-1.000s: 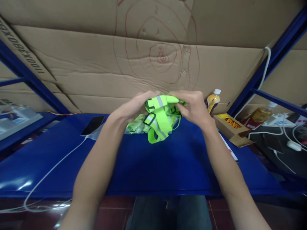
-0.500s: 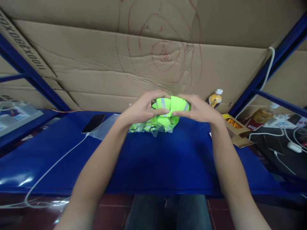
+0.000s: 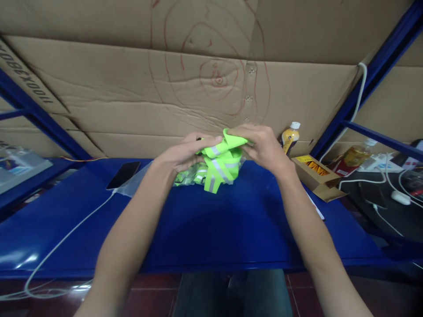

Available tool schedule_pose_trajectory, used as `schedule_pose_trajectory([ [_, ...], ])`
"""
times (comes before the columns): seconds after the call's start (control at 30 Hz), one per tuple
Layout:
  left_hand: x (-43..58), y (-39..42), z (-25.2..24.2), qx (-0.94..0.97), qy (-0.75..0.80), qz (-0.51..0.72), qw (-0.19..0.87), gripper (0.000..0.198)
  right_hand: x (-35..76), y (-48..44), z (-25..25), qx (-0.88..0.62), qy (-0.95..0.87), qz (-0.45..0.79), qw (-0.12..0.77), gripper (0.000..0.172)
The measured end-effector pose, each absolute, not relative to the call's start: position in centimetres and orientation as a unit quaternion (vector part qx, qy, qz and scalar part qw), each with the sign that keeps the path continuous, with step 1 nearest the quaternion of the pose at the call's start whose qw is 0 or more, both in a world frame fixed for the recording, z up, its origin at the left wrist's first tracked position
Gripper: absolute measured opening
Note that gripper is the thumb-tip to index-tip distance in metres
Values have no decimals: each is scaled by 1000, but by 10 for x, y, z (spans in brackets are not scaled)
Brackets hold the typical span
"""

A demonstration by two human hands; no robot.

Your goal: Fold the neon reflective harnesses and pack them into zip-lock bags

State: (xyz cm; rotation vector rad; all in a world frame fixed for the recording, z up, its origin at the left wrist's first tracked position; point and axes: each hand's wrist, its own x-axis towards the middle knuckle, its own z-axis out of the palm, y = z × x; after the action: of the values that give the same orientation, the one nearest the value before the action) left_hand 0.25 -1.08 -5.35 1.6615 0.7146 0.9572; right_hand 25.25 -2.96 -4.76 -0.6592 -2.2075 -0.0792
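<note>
A neon-green reflective vest (image 3: pixel 222 165) with silver-grey stripes is held bunched above the far part of the blue table. One striped strap end hangs down from it on the near side. My left hand (image 3: pixel 190 152) grips its upper left part, thumb laid along the top. My right hand (image 3: pixel 261 143) is closed on the upper right end, where a strap is folded over; some fingertips are hidden. Under and beside my left hand, more neon-green striped material (image 3: pixel 190 176) lies in clear plastic, partly covered by the held piece.
Behind stands a cardboard wall (image 3: pixel 132 88) with red rings drawn on it. On the blue table (image 3: pixel 205 233) lie a phone (image 3: pixel 124 175) with a white cable at left, an opened cardboard box (image 3: pixel 319 178) and a yellow-labelled bottle (image 3: pixel 291 137) at right. Blue posts flank both sides.
The vest has gone from a compact roll between both hands to a looser bundle with a strap end hanging down. My right hand has turned and shifted its hold; the view has moved slightly.
</note>
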Motion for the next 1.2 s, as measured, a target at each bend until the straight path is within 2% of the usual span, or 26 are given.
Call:
schedule_pose_trajectory([
  [0.1,1,-10,-56,688,281,411,528,44,249,-27,-51,-262,-877,-62,397,47],
  [0.17,0,-9,-57,715,278,419,486,42,250,-32,-51,-262,-895,-41,360,54],
  [0.27,0,-10,-62,807,289,408,314,48,257,-46,-56,-279,-908,-20,312,85],
  [0.3,1,-12,-66,836,287,394,255,52,259,-51,-61,-291,-905,-28,308,91],
  [0.37,3,-22,-78,879,276,352,166,55,264,-61,-75,-320,-896,-50,303,89],
  [0.47,7,-43,-106,925,233,294,61,41,268,-69,-100,-350,-896,-15,273,83],
  [0.53,9,-57,-128,945,173,276,-30,35,270,-72,-117,-359,-896,55,256,77],
  [0.63,10,-65,-156,940,80,288,-167,39,271,-74,-139,-354,-883,189,244,63],
  [0.7,9,-62,-167,930,52,300,-208,42,270,-74,-152,-351,-853,291,252,53],
  [0.8,7,-55,-173,936,94,304,-147,47,267,-73,-167,-360,-826,306,308,39],
  [0.93,6,-54,-172,921,200,330,48,87,264,-75,-173,-361,-853,138,351,23],
  [0.97,6,-55,-171,913,220,332,88,84,263,-77,-173,-359,-863,99,343,22],
  [1.07,8,-56,-169,882,287,332,175,56,257,-83,-174,-348,-891,-34,288,27],
  [1.13,9,-55,-165,857,331,324,223,50,251,-86,-177,-336,-899,-124,251,30],
  [1.2,8,-53,-160,842,346,314,269,48,243,-87,-181,-314,-897,-193,242,25],
])
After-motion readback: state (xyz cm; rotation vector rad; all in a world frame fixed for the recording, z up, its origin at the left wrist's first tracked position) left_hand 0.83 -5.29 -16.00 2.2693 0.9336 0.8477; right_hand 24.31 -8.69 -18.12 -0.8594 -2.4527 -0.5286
